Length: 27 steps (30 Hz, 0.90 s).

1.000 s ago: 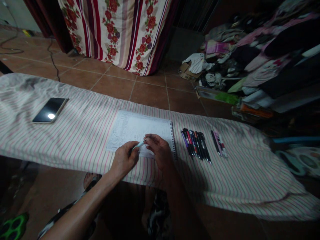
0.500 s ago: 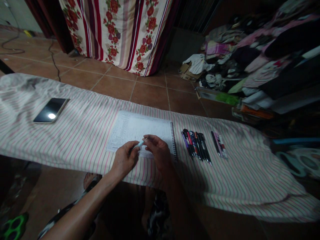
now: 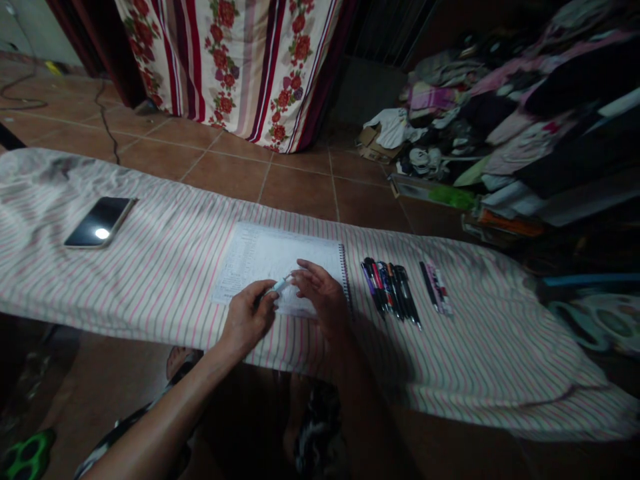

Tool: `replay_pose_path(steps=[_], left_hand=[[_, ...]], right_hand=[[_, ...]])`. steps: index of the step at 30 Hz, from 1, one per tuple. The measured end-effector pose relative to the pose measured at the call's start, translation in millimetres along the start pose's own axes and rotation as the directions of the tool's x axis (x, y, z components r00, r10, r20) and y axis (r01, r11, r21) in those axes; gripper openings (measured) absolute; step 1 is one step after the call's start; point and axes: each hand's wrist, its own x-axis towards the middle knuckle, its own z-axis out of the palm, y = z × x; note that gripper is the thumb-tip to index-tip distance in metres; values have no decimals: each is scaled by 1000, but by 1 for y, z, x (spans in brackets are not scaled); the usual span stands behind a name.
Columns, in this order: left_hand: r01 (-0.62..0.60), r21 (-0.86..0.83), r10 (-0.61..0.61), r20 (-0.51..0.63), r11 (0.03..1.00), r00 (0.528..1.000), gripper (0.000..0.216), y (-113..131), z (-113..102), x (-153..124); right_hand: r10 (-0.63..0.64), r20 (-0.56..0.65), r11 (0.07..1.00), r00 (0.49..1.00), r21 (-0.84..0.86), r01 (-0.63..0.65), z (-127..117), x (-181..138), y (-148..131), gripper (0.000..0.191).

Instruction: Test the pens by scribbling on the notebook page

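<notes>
My left hand (image 3: 249,313) is closed around a pale blue pen (image 3: 280,285), its thin tip pointing up and to the right. Close to that tip is my right hand (image 3: 323,293), fingers apart and the index finger raised; whether a fingertip touches the pen is hard to see. Beneath both hands lies a spiral notebook (image 3: 290,247) showing a page with faint marks. To its right, several pens (image 3: 393,290) lie side by side, and a smaller group of slim pens (image 3: 435,287) lies farther right.
A striped cloth (image 3: 165,267) covers the long surface. At its left lies a phone (image 3: 100,222) with a bright reflection. Beyond are a tiled floor (image 3: 300,183), a floral curtain (image 3: 240,67) and a heap of clothes (image 3: 480,113) at the right.
My right hand's fingers have spread and its index finger has lifted away from the pen's tip. My left hand still grips the pen in nearly the same place.
</notes>
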Motion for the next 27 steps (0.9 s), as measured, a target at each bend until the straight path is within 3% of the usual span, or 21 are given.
replay_pose_path(steps=[2, 4, 8, 12, 17, 19, 21, 24, 27], left_hand=[[15, -12, -15, -2, 1000, 1000, 30, -1, -1, 0], [24, -18, -25, -12, 1000, 1000, 31, -3, -2, 0], [19, -11, -19, -14, 1000, 1000, 31, -3, -3, 0], [26, 2, -26, -7, 1000, 1000, 32, 1, -4, 1], [34, 0, -34, -15, 999, 999, 32, 0, -3, 1], [33, -3, -33, -13, 999, 999, 33, -1, -3, 1], [35, 12, -35, -13, 999, 999, 33, -2, -3, 1], [37, 21, -37, -20, 999, 999, 32, -2, -4, 2], [31, 16, -31, -20, 999, 999, 31, 0, -4, 2]], right_hand=[[-52, -112, 988, 992, -148, 35, -16, 5, 3, 35], [-165, -188, 921, 968, -381, 82, -33, 9, 7, 25], [-266, -73, 716, 961, -682, 147, -54, 11, 17, 17], [-291, -14, 567, 957, -808, 160, -53, 11, 25, 19], [-319, 28, 492, 947, -849, 191, -45, 13, 27, 15], [-327, 22, 540, 945, -816, 206, -41, 12, 24, 14], [-287, -4, 688, 958, -697, 204, -36, 10, 18, 14], [-151, -37, 926, 988, -355, 128, -27, 6, 8, 16], [-47, -18, 995, 999, -91, 46, -16, 1, -2, 21]])
